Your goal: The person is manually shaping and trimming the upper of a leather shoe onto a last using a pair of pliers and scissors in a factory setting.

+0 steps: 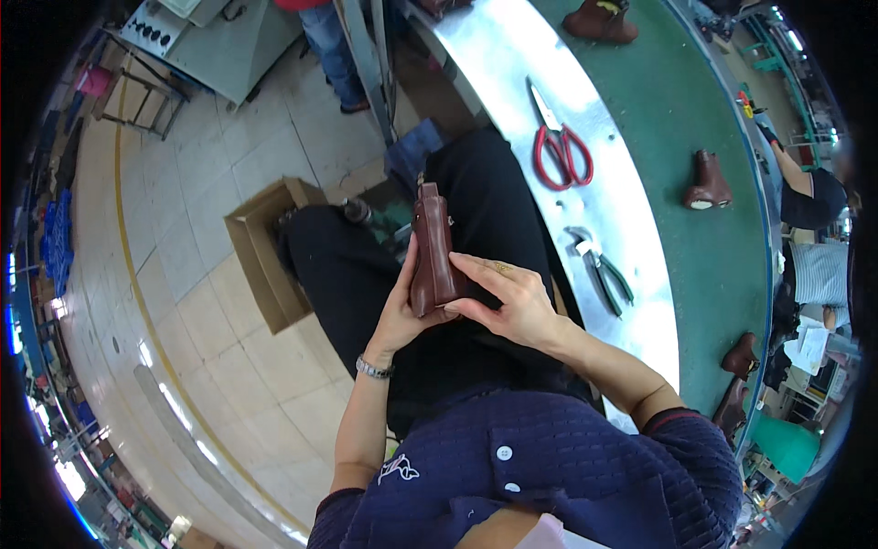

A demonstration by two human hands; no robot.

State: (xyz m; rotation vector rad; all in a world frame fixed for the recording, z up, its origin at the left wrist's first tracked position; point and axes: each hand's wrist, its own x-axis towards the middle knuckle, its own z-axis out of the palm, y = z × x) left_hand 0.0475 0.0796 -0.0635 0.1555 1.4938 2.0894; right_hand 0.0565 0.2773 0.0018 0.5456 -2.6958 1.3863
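A brown leather boot (432, 247) is held above my lap, its narrow end pointing away from me. My left hand (402, 316) is closed round its left side and near end. From the right, my right hand (512, 295) grips the boot's near end, with its thumb and fingers against the leather. The sole side of the boot is hidden. Red-handled scissors (563, 156) lie on the metal bench edge (640, 220) to my right. Nearer to me on that edge are pliers with dark green handles (604, 274).
Beyond the metal edge runs a green belt (677, 101), carrying more brown boots (706, 183). An open cardboard box (265, 274) stands on the tiled floor at my left. Another person's legs (331, 55) show at the top, and people sit across the belt.
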